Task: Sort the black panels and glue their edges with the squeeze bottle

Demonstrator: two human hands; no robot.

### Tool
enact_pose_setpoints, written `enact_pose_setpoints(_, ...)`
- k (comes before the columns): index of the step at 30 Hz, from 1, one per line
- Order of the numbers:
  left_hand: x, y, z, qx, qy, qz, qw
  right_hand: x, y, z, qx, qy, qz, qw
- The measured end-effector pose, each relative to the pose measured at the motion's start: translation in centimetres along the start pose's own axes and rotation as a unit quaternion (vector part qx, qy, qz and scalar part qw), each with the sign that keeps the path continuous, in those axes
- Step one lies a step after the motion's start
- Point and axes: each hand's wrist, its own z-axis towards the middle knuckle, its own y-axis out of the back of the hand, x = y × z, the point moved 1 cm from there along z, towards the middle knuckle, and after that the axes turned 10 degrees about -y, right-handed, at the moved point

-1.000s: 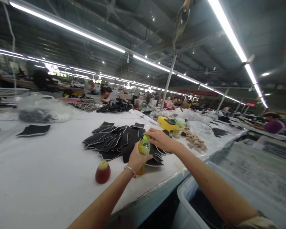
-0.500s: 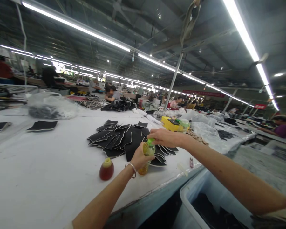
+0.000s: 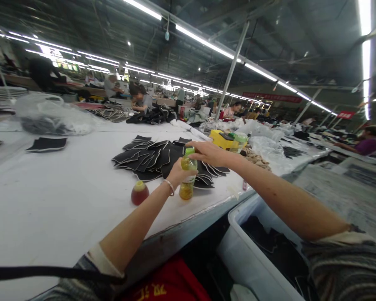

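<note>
A clear bottle (image 3: 186,191) with yellowish contents and a green cap (image 3: 189,151) stands upright near the table's front edge. My left hand (image 3: 181,172) is wrapped round its middle, a bracelet on the wrist. From the right, my right hand (image 3: 205,153) has its fingers closed on the green cap. Behind the bottle lies a spread pile of black fabric pieces (image 3: 153,157) with pale edges. To the left sits a small round container (image 3: 140,194) of dark red liquid with a yellow top.
A pale blue bin (image 3: 249,246) holding black pieces stands below the table edge at right. On the white table (image 3: 65,196) are a yellow box (image 3: 221,139) and a clear plastic bag (image 3: 52,115). People sit working further back.
The view has tilted down and shifted, so the table things appear higher and the red cloth below shows. The bottle stands more upright, with both hands still on it.
</note>
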Motion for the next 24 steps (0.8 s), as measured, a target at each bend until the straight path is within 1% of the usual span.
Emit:
enact_pose_setpoints(3, -1.5, -0.5, 0.3, 0.03, 0.008, -0.053, 0.998, -0.5, 0.7, -0.7, -0.026, -0.024, 0.078, 0.996)
enact_pose_setpoints(5, -2.2, -0.8, 0.5, 0.035, 0.003, -0.04, 0.999, -0.9, 0.8, -1.2, -0.04, -0.045, 0.131, 0.99)
enact_pose_setpoints(7, -2.7, -1.3, 0.5, 0.028, -0.008, -0.012, 0.999, -1.4, 0.3, -1.9, -0.052, -0.071, 0.182, 0.979)
enact_pose_setpoints(9, -3.0, -1.8, 0.4, 0.025, -0.024, -0.006, 0.999, -2.1, -0.7, -3.0, -0.064, -0.108, 0.245, 0.961)
enact_pose_setpoints(10, -3.2, -2.1, 0.2, 0.023, -0.031, -0.012, 0.999, -2.4, -1.5, -3.7, -0.068, -0.126, 0.287, 0.947)
enact_pose_setpoints(13, -3.5, -2.9, -0.2, 0.003, -0.038, -0.011, 0.999, -2.8, -4.6, -6.0, -0.049, -0.149, 0.41, 0.899)
enact_pose_setpoints(14, -3.5, -3.2, -0.3, -0.007, -0.034, -0.005, 0.999, -2.7, -5.8, -6.6, -0.038, -0.15, 0.431, 0.889)
enact_pose_setpoints(15, -3.3, -3.5, -0.4, -0.014, -0.027, 0.003, 1.0, -2.6, -7.1, -7.2, -0.04, -0.151, 0.437, 0.886)
enact_pose_setpoints(17, -2.7, -4.3, -0.5, -0.011, -0.014, 0.024, 1.0, -2.5, -9.3, -7.8, -0.08, -0.163, 0.442, 0.878)
enact_pose_setpoints(19, -1.8, -5.3, -0.7, 0.021, -0.012, 0.054, 0.998, -2.6, -10.9, -8.2, -0.132, -0.174, 0.439, 0.872)
enact_pose_setpoints(21, -1.1, -6.1, -1.0, 0.05, -0.031, 0.099, 0.993, -3.6, -11.5, -8.6, -0.166, -0.186, 0.427, 0.869)
enact_pose_setpoints(22, -0.8, -6.3, -1.3, 0.051, -0.044, 0.132, 0.989, -4.5, -11.4, -8.9, -0.176, -0.196, 0.418, 0.869)
enact_pose_setpoints(24, -0.2, -6.1, -2.4, 0.052, -0.061, 0.212, 0.974, -7.5, -10.6, -9.6, -0.196, -0.229, 0.396, 0.867)
